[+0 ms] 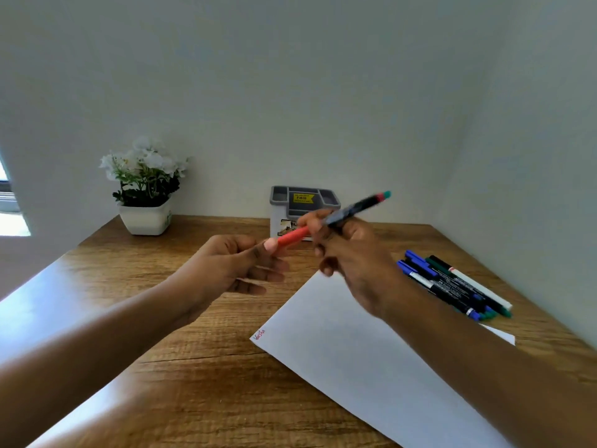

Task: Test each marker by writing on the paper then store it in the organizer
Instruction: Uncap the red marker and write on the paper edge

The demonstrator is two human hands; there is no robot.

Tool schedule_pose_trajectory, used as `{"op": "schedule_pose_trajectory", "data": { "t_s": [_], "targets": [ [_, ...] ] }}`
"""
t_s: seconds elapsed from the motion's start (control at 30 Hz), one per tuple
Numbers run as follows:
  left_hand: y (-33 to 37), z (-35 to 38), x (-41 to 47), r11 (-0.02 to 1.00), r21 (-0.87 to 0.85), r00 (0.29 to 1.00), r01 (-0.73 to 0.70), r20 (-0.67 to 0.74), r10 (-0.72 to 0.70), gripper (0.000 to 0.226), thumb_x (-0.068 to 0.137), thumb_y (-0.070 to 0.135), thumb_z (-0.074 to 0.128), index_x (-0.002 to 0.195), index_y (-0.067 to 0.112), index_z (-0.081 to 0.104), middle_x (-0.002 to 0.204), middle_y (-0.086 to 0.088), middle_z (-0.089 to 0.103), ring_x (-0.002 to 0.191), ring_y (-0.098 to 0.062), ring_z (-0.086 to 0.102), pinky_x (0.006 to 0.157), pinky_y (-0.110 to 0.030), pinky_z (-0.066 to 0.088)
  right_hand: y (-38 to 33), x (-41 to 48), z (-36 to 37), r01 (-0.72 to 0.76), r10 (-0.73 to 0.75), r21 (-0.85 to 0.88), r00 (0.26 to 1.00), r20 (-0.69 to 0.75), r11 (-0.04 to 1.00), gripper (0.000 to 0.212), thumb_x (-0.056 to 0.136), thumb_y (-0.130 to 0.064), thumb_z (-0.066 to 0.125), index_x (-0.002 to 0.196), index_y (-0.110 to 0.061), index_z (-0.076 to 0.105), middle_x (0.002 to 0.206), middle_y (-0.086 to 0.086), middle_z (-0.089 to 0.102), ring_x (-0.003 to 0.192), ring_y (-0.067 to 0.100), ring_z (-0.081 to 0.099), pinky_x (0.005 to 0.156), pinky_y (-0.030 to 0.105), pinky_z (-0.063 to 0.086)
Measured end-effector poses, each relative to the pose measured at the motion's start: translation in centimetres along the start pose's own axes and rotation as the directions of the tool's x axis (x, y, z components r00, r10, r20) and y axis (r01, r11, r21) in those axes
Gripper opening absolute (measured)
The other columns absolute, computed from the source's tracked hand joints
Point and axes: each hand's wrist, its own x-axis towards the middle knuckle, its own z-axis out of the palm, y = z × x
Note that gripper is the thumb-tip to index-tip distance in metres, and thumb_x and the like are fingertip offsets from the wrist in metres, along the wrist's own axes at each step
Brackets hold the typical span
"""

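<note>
Above wooden surface point(200, 357), head view: right hand point(352, 253) closed around marker point(336, 218), red cap end pointing left, teal end up-right. Left hand point(232, 266) half-curled, thumb and forefinger pinching red cap tip. Paper point(355, 357) below hands, small red scribble at near-left corner. Grey organizer point(303, 202) against wall behind hands. Spare markers point(452, 282) bunched right of paper. Potted flowers point(145, 189) far left.

The dark-barrelled marker with a red cap point(336, 216) is motion-blurred, its middle hidden inside the right hand point(347, 253). The grey plastic organizer point(303, 202) has its lower front covered by that hand. The small red writing point(259, 334) on the white paper sheet point(371, 350) is too tiny to read.
</note>
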Motion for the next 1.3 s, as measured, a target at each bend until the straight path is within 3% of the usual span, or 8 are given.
{"op": "schedule_pose_trajectory", "data": {
  "t_s": [0.1,0.2,0.33,0.43,0.67,0.97,1.1,1.3],
  "targets": [
    [-1.2,-0.5,3.0,0.996,0.069,0.977,-0.047,-0.205,0.06,0.036,0.076,0.043,0.065,0.105,0.022,0.069,0.102,0.001,0.074,0.102,-0.019,0.067,0.083,-0.033,0.055,-1.6,2.0,-1.9,0.041,-0.044,-0.034,0.993,-0.111,0.999,0.025,0.096,-0.036,0.043,0.083,-0.019,0.056,0.079,0.002,0.062,0.075,0.019,0.061,0.06,0.029,0.054],
    [-2.6,-0.8,7.8,0.991,0.129,0.934,-0.023,-0.351,0.067,0.054,0.083,0.029,0.07,0.133,0.024,0.051,0.135,-0.002,0.055,0.121,-0.02,0.053,0.098,-0.034,0.044,-3.4,5.0,-3.1,0.069,-0.097,-0.346,0.993,-0.066,0.936,0.03,0.098,-0.042,0.037,0.086,-0.018,0.052,0.064,0.0,0.058,0.053,0.012,0.058,0.054,0.03,0.054],
    [-3.6,0.2,13.5,0.977,0.193,0.935,0.089,-0.355,-0.015,0.095,0.078,0.029,0.077,0.15,0.029,0.014,0.157,-0.007,0.024,0.141,-0.031,0.029,0.11,-0.049,0.033,-5.3,11.8,-3.9,0.106,-0.122,-0.946,0.99,0.072,0.305,0.038,0.1,-0.036,0.037,0.099,-0.014,0.068,0.066,-0.004,0.051,0.056,0.01,0.047,0.05,0.023,0.033],
    [-3.5,0.7,16.2,0.964,0.239,0.931,0.114,-0.364,-0.02,0.111,0.075,0.035,0.078,0.152,0.025,-0.002,0.158,-0.009,0.02,0.141,-0.033,0.028,0.11,-0.048,0.03,-6.1,15.9,-3.9,0.028,0.092,-0.992,0.995,0.039,0.124,0.03,0.097,-0.019,0.04,0.111,-0.002,0.061,0.074,0.003,0.047,0.059,0.015,0.042,0.048,0.025,0.027],
    [-5.0,1.2,18.4,0.981,0.189,0.948,0.034,-0.317,0.028,0.11,0.068,0.036,0.084,0.151,0.026,0.011,0.147,-0.006,0.043,0.131,-0.028,0.045,0.108,-0.046,0.039,-6.3,21.6,-3.9,-0.047,0.315,-0.974,0.949,0.026,0.222,0.026,0.088,-0.006,0.055,0.109,0.005,0.064,0.092,0.012,0.055,0.065,0.017,0.045,0.052,0.024,0.041],
    [-5.7,2.1,19.4,0.949,0.316,0.932,0.0,-0.344,0.115,0.074,0.084,0.025,0.071,0.143,0.018,0.026,0.141,-0.007,0.048,0.126,-0.026,0.049,0.098,-0.035,0.045,-3.0,23.6,-2.7,0.023,-0.037,-0.9,0.999,0.008,0.435,0.03,0.074,-0.004,0.076,0.1,-0.004,0.062,0.102,0.013,0.066,0.095,0.025,0.067,0.083,0.034,0.055],
    [-5.6,2.2,19.4,0.944,0.331,0.926,0.007,-0.359,0.119,0.074,0.084,0.024,0.071,0.143,0.017,0.026,0.142,-0.007,0.048,0.126,-0.026,0.049,0.1,-0.036,0.044,-0.6,24.3,-1.6,-0.014,-0.059,-0.861,0.997,-0.05,0.508,0.028,0.068,-0.008,0.082,0.082,-0.01,0.058,0.098,0.013,0.068,0.087,0.025,0.067,0.073,0.032,0.057],
    [-5.6,2.2,19.4,0.939,0.343,0.925,0.014,-0.362,0.119,0.076,0.084,0.024,0.072,0.143,0.016,0.026,0.14,-0.009,0.049,0.123,-0.027,0.05,0.098,-0.037,0.045,2.8,25.4,0.2,-0.072,-0.042,-0.873,0.994,-0.106,0.481,0.041,0.072,-0.027,0.08,0.103,-0.006,0.064,0.104,0.01,0.068,0.088,0.024,0.063,0.072,0.032,0.05]
  ]
}}
